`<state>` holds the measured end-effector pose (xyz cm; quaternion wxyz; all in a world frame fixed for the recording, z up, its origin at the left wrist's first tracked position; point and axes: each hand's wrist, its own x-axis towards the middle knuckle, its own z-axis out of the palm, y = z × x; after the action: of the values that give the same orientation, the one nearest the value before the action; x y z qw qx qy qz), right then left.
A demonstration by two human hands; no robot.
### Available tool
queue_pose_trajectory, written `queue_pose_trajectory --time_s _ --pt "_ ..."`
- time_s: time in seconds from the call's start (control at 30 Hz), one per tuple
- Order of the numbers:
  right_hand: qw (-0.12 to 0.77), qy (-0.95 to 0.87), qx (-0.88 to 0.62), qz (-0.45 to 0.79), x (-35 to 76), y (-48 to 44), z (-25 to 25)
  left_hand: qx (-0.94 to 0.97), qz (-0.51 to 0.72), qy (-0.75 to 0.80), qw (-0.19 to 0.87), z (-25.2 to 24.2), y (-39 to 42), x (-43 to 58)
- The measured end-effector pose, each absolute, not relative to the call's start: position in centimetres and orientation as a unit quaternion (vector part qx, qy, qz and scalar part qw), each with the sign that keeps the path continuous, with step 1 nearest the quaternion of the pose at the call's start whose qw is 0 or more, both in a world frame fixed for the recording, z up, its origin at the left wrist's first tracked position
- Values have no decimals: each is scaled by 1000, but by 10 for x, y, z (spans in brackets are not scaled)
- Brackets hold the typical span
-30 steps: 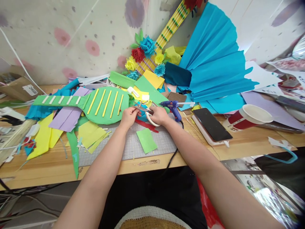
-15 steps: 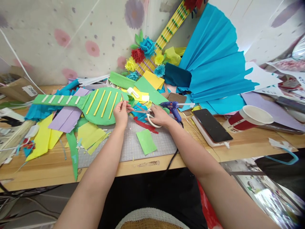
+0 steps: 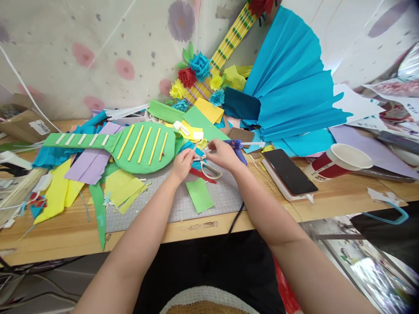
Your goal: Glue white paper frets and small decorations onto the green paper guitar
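Observation:
My left hand (image 3: 183,164) is closed in a pinch over the cutting mat; a thin pale tip shows at its fingertips, too small to name. My right hand (image 3: 223,154) is just right of it, fingers curled together, what they hold hidden. Scissors (image 3: 212,171) with pale handles lie under the right hand's fingers, one loop showing with no finger in it. Left of my hands rests a green paper guitar (image 3: 140,158) with yellow strips and a tiny red spot near its right side. Blue paper (image 3: 196,165) and a red strip (image 3: 203,175) lie beneath the scissors.
Behind the right hand lies a blue glue gun (image 3: 238,150). A green paper piece (image 3: 200,195) is on the grey mat (image 3: 170,205). A phone (image 3: 290,171) and paper cup (image 3: 340,162) stand right. A yellow guitar (image 3: 231,41) and blue pleated paper (image 3: 291,83) lean behind.
My left hand has moved right, away from the green guitar, uncovering the red spot. My right hand has risen slightly, and one scissor loop now shows clear of its fingers.

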<state>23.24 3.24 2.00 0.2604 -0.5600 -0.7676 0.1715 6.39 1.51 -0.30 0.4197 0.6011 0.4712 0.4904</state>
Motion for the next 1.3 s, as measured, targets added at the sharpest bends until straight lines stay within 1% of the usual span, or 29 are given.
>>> queue_pose_trajectory --time_s 0.03,0.1,0.17,0.23,0.3,0.4,0.6,0.8,0.93,1.07,1.3 --pt "306 -733 -572 204 229 33 19 592 468 454 473 -3 13 69" --pt "343 -686 -584 267 221 35 17 574 430 429 549 -5 10 76" --pt "342 -675 -571 318 215 36 14 567 415 411 581 -6 8 78" --pt "350 -679 -536 361 211 35 12 573 408 404 585 -9 8 79" --pt "361 -683 -498 394 209 34 12 588 403 410 570 -12 8 78" --pt "372 -688 -477 401 211 34 12 620 394 424 530 -17 10 77" --pt "370 -700 -468 393 215 40 5 710 391 450 375 -17 10 74" --pt "359 -693 -430 454 215 38 4 746 366 441 339 -14 8 76" --pt "344 -670 -492 437 209 30 11 770 334 456 295 -13 4 78" --pt "355 -645 -527 424 206 25 18 799 320 454 229 -7 0 80" --pt "358 -650 -421 522 215 35 7 827 348 396 195 -3 -7 85"
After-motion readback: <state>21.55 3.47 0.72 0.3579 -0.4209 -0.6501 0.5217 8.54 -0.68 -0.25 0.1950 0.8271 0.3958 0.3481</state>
